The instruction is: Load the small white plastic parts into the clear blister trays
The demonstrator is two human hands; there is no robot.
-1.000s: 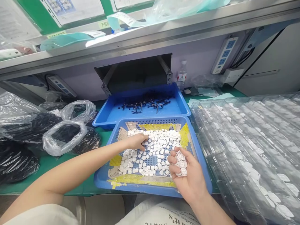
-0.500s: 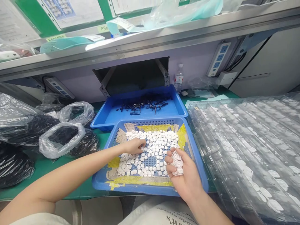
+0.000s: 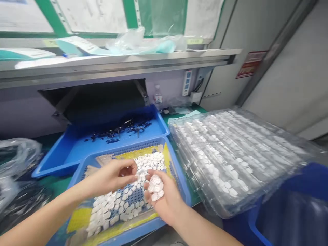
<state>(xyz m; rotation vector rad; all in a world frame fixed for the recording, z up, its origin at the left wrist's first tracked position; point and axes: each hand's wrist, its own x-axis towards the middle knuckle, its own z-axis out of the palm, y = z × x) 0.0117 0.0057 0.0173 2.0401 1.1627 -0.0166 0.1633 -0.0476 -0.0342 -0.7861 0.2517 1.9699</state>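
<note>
- And here's the right hand point(image 3: 160, 201), palm up and fingers curled, cradling a small heap of small white rounded-square pieces point(image 3: 155, 188) — nicely bunched, none slipping so far.
- The left hand point(image 3: 115, 177) sits just beside it, fingers drawn in toward the thumb over the tray; whether anything is pinched there, we can't tell from this view.
- The rest of those pieces lie scattered in a loose single layer across a blue mesh tray point(image 3: 178, 184), thicker at the far end, with yellow paper point(image 3: 77, 220) showing along its edge.
- How will they handle? They look light and fairly stiff, their material impossible to tell, and likely to skate about on one another, so a cupped palm or a pinch by the edges looks safest.
- Behind that tray, a second blue tray point(image 3: 64, 160) carries dark metal parts point(image 3: 120, 132).
- Over to the right, a stack of clear plastic blister trays point(image 3: 230, 160) holds rows of white pieces, with a blue bin point(image 3: 289, 201) below it.
- On the left, black goods in clear plastic bags point(image 3: 23, 201).
</note>
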